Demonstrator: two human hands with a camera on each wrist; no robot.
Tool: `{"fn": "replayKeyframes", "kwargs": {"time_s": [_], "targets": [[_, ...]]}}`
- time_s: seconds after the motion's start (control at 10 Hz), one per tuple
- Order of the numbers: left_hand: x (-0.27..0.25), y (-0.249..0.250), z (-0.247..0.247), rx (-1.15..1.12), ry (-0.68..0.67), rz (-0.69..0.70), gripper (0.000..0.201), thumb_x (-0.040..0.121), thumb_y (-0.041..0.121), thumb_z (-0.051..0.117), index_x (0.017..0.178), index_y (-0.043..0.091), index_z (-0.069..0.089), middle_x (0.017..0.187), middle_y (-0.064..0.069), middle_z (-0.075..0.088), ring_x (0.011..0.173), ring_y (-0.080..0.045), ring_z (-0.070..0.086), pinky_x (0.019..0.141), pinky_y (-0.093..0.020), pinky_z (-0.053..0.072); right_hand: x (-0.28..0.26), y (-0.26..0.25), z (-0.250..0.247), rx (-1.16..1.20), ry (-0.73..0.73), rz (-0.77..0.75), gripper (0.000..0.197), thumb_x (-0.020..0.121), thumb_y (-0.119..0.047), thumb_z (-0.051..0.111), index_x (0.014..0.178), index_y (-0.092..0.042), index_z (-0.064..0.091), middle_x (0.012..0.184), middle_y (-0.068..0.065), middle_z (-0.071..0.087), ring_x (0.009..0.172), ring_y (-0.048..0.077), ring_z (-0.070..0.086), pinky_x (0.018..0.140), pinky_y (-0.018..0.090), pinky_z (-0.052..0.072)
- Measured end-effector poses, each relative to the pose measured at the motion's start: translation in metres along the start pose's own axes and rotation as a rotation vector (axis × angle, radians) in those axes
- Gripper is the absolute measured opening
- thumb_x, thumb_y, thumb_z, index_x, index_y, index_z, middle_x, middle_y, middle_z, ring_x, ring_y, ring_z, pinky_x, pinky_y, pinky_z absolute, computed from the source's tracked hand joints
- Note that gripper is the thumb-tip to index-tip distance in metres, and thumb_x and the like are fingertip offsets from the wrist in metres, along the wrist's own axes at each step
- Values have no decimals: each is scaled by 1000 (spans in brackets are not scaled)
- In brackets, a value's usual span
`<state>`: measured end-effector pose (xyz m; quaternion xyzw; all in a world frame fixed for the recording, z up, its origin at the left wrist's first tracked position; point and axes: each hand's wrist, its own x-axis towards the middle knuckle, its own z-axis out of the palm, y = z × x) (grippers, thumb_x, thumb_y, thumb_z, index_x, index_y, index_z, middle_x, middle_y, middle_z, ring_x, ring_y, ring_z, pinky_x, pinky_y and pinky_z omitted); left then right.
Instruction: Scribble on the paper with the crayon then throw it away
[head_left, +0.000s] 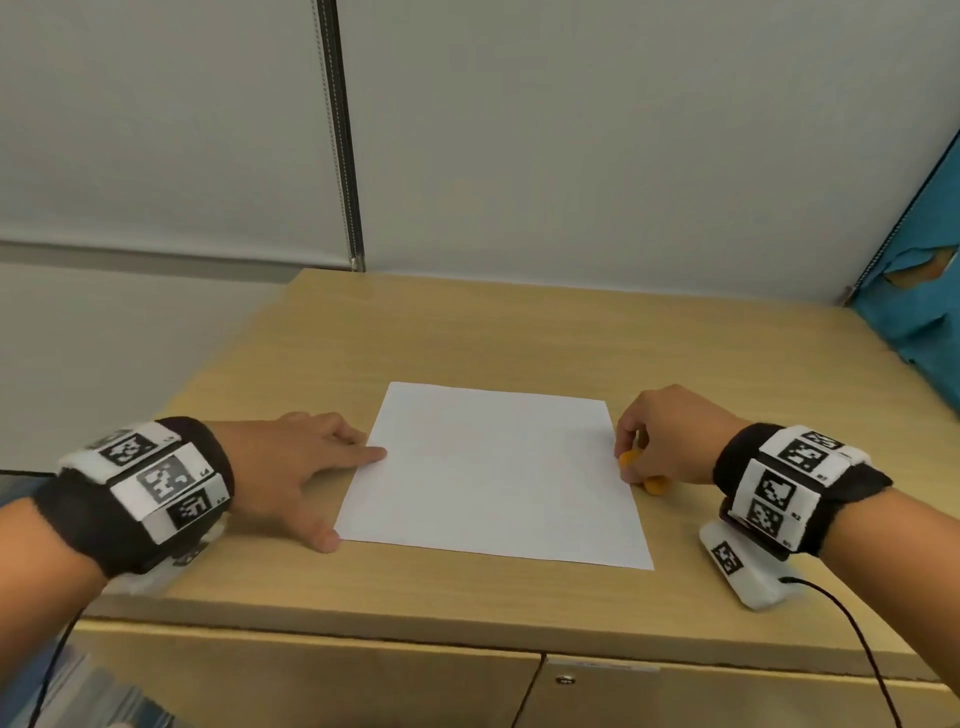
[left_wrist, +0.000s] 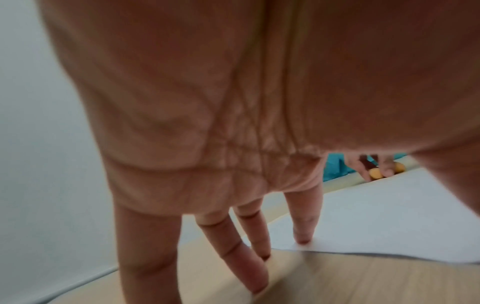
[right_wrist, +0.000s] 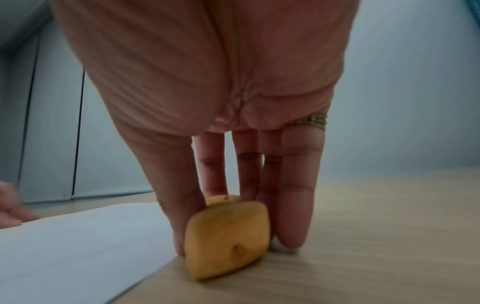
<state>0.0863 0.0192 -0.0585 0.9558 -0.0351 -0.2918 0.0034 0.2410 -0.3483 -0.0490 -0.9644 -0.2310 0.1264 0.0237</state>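
Nearest the camera, the light wooden tabletop (head_left: 467, 332) carries a blank white sheet of paper (head_left: 493, 473), lying flat. The left hand (head_left: 291, 467) rests at the sheet's left edge with fingers straight and spread; its index fingertip presses down on the paper's left edge, while the other fingertips and the thumb touch the bare wood just beside it. At the sheet's right edge the right hand (head_left: 665, 436) reaches down with thumb and fingers closing on a chunky, rounded orange crayon (right_wrist: 228, 236). The crayon lies on the tabletop just beside the paper's right edge, its blunt end toward the wrist, the thumb on its paper side and the fingers on its far side. Farther back, a grey wall panel (head_left: 571, 130) rises behind the tabletop, and a torn blue sheet (head_left: 914, 291) hangs at far right.
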Motion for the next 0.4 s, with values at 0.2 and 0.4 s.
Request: {"fn": "replayKeyframes", "kwargs": {"time_s": [0.2,0.4], "targets": [[-5,-2,-9,24,-29,58,122,70,78,68,156,47,-12,158,18,1,145,-11,11,119,-33,24,6,-4,-20,-66,-89,-30,20,77,-37,82,93,-28,76,88,-13,62,80,7,60,64,20,49],[-4,6,3,-112,50,46,85,92,60,35,143,51,-33,157,27,1,139,-12,22,110,-34,35,-5,-6,-61,-89,-254,-33,59,80,-56,71,135,-38,58,116,-15,58,99,11,58,82,25,50]]}}
